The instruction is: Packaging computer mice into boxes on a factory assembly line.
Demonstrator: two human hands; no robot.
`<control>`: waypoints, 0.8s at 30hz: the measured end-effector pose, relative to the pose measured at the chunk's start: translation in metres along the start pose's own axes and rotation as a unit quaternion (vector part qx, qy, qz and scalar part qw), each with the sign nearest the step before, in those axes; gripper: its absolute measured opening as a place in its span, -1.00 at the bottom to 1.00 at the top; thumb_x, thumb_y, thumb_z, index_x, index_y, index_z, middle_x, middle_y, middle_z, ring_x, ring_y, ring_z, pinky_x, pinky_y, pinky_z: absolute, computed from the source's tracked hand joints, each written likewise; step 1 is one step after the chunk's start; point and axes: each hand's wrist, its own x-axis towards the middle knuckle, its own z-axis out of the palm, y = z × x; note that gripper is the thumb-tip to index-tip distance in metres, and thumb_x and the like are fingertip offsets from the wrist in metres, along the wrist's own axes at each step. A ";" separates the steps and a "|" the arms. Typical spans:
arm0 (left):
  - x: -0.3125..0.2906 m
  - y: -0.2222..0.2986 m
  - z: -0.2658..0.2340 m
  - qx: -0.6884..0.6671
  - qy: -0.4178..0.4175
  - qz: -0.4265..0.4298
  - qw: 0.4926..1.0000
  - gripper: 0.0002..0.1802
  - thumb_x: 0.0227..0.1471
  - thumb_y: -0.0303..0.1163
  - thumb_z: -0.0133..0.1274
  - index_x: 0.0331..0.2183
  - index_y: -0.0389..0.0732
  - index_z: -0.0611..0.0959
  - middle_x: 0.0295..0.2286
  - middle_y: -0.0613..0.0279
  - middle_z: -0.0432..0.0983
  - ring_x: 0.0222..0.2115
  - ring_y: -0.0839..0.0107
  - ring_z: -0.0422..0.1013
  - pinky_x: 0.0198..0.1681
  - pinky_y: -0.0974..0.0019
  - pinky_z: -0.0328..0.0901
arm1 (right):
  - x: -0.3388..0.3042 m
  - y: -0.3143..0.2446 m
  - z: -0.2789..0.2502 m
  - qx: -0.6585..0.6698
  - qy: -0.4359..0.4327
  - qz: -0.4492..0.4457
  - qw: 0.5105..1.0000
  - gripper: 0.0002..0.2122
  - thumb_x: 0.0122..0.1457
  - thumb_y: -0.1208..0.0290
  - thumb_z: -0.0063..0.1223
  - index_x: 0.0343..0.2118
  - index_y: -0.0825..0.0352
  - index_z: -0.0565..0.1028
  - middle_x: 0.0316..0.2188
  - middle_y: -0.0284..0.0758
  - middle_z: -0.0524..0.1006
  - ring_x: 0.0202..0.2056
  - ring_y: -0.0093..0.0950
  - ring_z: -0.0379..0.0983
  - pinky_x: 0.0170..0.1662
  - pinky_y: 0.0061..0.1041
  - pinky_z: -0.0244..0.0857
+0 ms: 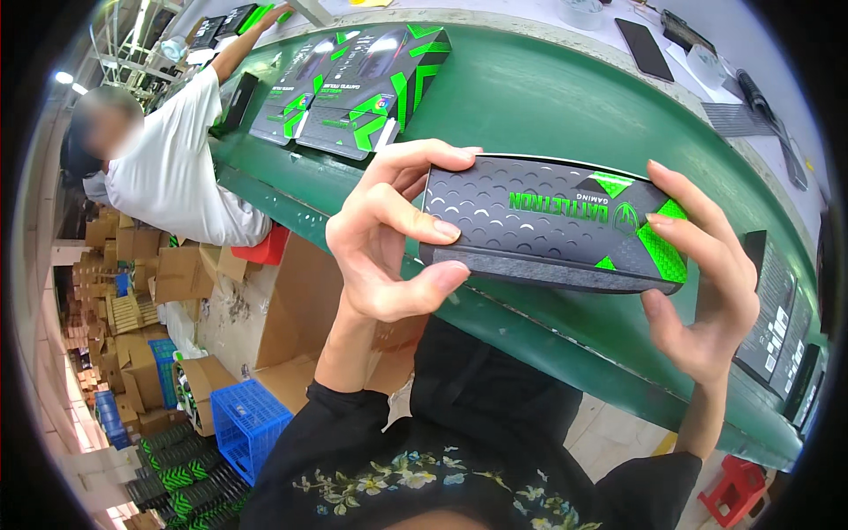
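Green sheeting covers the long table [521,97], along which flat black-and-green packages [367,97] are laid out at the upper left, with more dark packages [773,327] stacked at the right end. A phone [645,49] is seen by the far side, and a co-worker in a white shirt [177,168] is seated further along to the left, above stacked cardboard cartons [190,274] and a blue crate [247,424].

Above the near part of the table, a black-and-green box [548,225] is held up, its long printed face turned towards the wearer and its lettering inverted. Its left end is pinched by the left hand [380,238], the fingers being parted only by the box's narrow depth, with the thumb at the lower edge. Its right end is spanned by the right hand [707,256], whose fingers are curved more widely, two tips on the face and the upper corner, the thumb at the lower corner; how firmly it is pressed cannot be told.

Thin, fairly stiff card is suggested, probably light, though the contents are hidden. Some slip may be expected on the glossy green patches, and dents if the middle is squeezed. The box is best gripped by its short ends and folded edges.
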 end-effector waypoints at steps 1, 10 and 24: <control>0.001 0.002 0.002 0.037 0.007 0.016 0.999 -0.74 -0.30 -0.53 0.22 -0.41 -0.29 0.57 -0.09 -0.33 0.36 -0.02 -0.13 0.38 0.05 -0.04 0.27 | -0.001 0.000 0.001 -0.002 0.001 -0.001 1.000 -0.58 -0.16 0.56 0.06 -0.12 0.45 0.48 0.04 0.18 0.40 0.08 -0.04 0.39 0.13 -0.20 0.23; 0.004 -0.008 0.034 0.254 0.091 0.138 0.953 -0.49 -0.23 -0.43 0.18 -0.16 -0.39 0.46 -0.17 -0.22 0.44 -0.23 0.10 0.49 -0.14 0.16 0.43 | -0.003 -0.001 0.015 -0.019 0.127 -0.042 0.991 -0.57 -0.26 0.66 0.02 -0.19 0.57 0.50 -0.14 0.21 0.49 -0.14 -0.08 0.52 -0.04 -0.30 0.38; -0.013 0.004 0.058 -0.130 0.082 -0.120 0.981 -0.62 -0.14 -0.23 -0.02 -0.36 -0.31 0.66 0.03 -0.33 0.25 -0.04 0.02 0.33 0.10 0.05 0.15 | -0.047 0.009 0.009 0.167 0.103 0.112 0.974 -0.63 0.23 0.02 -0.15 -0.08 0.16 0.48 0.21 0.24 0.12 0.15 0.13 0.20 0.17 0.11 0.09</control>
